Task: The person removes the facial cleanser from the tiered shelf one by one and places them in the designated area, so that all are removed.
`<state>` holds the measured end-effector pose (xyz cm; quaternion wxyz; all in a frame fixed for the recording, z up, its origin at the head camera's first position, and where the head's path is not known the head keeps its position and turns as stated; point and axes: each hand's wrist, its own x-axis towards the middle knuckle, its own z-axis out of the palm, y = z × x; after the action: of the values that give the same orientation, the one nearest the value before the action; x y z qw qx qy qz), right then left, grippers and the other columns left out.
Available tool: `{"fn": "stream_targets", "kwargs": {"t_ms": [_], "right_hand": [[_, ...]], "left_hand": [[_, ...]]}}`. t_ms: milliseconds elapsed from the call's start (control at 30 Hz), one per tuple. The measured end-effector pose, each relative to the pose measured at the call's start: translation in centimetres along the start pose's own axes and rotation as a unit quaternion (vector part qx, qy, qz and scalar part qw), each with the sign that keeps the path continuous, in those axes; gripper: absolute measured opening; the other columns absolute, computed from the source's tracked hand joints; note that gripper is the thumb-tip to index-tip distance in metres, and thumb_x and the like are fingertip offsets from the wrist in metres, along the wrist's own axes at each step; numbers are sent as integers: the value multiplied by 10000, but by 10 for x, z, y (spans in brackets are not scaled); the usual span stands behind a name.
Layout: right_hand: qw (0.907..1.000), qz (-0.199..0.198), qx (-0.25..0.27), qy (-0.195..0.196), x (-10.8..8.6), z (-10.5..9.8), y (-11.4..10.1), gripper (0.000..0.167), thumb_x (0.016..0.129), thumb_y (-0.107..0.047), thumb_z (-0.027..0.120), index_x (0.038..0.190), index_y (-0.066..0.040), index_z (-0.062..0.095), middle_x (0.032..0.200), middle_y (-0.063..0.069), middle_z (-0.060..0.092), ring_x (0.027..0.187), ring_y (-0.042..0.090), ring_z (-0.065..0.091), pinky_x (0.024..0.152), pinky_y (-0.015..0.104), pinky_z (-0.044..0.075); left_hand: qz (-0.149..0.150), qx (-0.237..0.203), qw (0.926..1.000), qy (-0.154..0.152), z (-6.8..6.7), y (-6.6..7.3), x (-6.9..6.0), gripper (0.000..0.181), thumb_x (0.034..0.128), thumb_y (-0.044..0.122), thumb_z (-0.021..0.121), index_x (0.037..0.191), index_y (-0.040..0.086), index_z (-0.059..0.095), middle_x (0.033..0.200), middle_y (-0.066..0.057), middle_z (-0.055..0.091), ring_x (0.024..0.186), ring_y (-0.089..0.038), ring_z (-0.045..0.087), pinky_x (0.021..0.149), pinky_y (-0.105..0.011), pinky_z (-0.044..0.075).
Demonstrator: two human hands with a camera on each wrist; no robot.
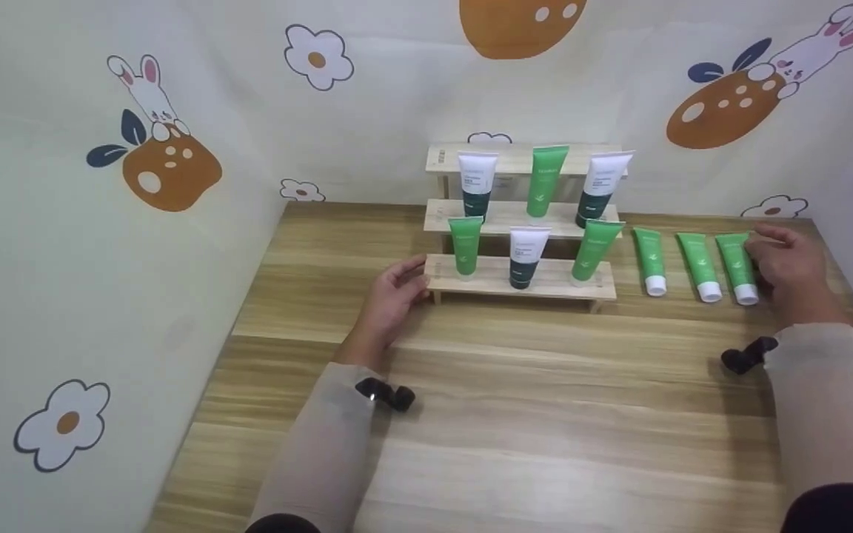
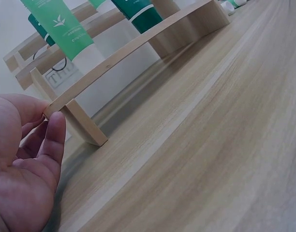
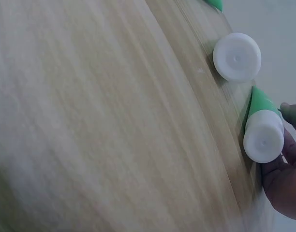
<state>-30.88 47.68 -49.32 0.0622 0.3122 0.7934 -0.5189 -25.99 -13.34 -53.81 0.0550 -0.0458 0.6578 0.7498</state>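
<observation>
Sleeves [image 1: 323, 451] of pale colour are nearest, each with a small black camera [image 1: 389, 394] at the wrist. Beyond, over the wood-grain surface [image 1: 545, 400], the left hand [image 1: 391, 300] pinches the left end of the lowest board [image 1: 493, 274] of a wooden rack [image 1: 508, 211], its fingers [image 2: 55, 133] narrow about the edge, I suppose so that the rack does not slide. The right hand [image 1: 793, 266] has its fingers around the right-most green tube [image 1: 736, 259], which lies on the surface, right of the rack; how firm this hold is, I cannot tell. Two more green tubes [image 1: 699, 263] lie near it, caps [image 1: 655, 286] towards the person, perhaps for easy reaching.

On the lowest board stand two green tubes with a white-and-dark tube [image 1: 523, 255] between; on the middle board [image 1: 441, 216], two white-and-dark ones with a green between. They stand cap down, probably because caps are flat. Green tubes carry a pale leaf-like emblem [image 2: 59, 20]; smaller print is unreadable. Behind the rack, grey letters [image 2: 61, 77] begin "TH". Farthest is the wall covering [image 1: 397, 111] with rabbits and flowers.
</observation>
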Motion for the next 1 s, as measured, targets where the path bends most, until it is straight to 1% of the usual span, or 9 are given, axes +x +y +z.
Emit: {"fn": "stream_targets", "kwargs": {"t_ms": [67, 133, 167, 300, 367, 433, 600, 833, 1000], "right_hand": [[10000, 53, 12, -3, 0, -1, 0, 672, 1061, -446, 637, 1664, -390, 345, 1137, -231, 527, 1100, -2, 529, 1012, 234, 515], [9999, 113, -27, 6, 0, -3, 1, 695, 1059, -460, 637, 1671, -400, 315, 1283, -155, 569, 1155, 22, 529, 1021, 240, 512], [9999, 138, -18, 15, 0, -4, 2, 705, 1057, -463, 640, 1673, -406, 303, 1296, -154, 567, 1165, 26, 526, 1020, 242, 509], [9998, 158, 9, 105, -3, -7, 3, 712, 1048, -476, 652, 1666, -436, 302, 1278, -175, 570, 1150, 50, 534, 945, 246, 527], [9996, 133, 224, 122, -6, -8, 1, 706, 1038, -449, 681, 1653, -449, 334, 1140, -238, 525, 1102, 58, 533, 885, 249, 541], [9991, 60, 422, 90, -10, -10, -2, 694, 1033, -422, 696, 1643, -440, 366, 1149, -222, 522, 1104, 75, 530, 853, 239, 554], [9982, -272, 528, -20, -20, -9, -13, 605, 1036, -431, 683, 1596, -396, 457, 1177, -213, 539, 1129, 69, 554, 849, 183, 570], [9930, -914, 730, 154, -36, 8, -30, 383, 1002, -447, 722, 1356, -389, 589, 1120, -219, 608, 1038, 77, 605, 762, 160, 570], [9914, -1181, 554, 144, -51, 21, -46, 403, 976, -527, 725, 1337, -403, 594, 1124, -220, 623, 1034, 64, 620, 762, 168, 553]], "left_hand": [[-5, 33, 10000, 8, 0, 0, 0, 450, 1012, 31, 691, 1457, 48, 632, 1493, -133, 649, 1083, -162, 689, 880, -239, 624], [0, 73, 10000, -6, 0, -1, -1, 446, 1015, 42, 693, 1457, 54, 635, 1492, -126, 651, 1114, -170, 685, 896, -248, 626], [-2, 92, 10000, -19, 0, -1, -1, 445, 1018, 45, 691, 1459, 56, 634, 1494, -124, 650, 1129, -172, 683, 904, -252, 627], [-17, 161, 9999, -42, 1, -1, -1, 440, 1026, 59, 686, 1462, 67, 635, 1498, -119, 648, 1138, -169, 681, 912, -252, 628], [-16, 179, 9998, -29, 1, -1, -1, 438, 1027, 59, 682, 1463, 71, 636, 1499, -115, 648, 1130, -163, 683, 905, -245, 627], [7, 144, 9999, -34, 1, -1, 0, 441, 1026, 48, 678, 1465, 60, 631, 1500, -125, 643, 1122, -168, 680, 888, -238, 623], [10, 62, 10000, -31, 1, 0, 0, 444, 1024, 24, 671, 1466, 44, 623, 1505, -143, 628, 1153, -177, 670, 869, -225, 615], [-3, 79, 10000, -22, 0, 0, -1, 449, 1023, 24, 671, 1469, 45, 620, 1518, -142, 614, 1204, -203, 673, 888, -241, 620], [-14, 118, 9999, -32, 0, 1, 0, 452, 1026, 30, 667, 1475, 53, 617, 1517, -137, 617, 1190, -195, 672, 893, -245, 620]]}}
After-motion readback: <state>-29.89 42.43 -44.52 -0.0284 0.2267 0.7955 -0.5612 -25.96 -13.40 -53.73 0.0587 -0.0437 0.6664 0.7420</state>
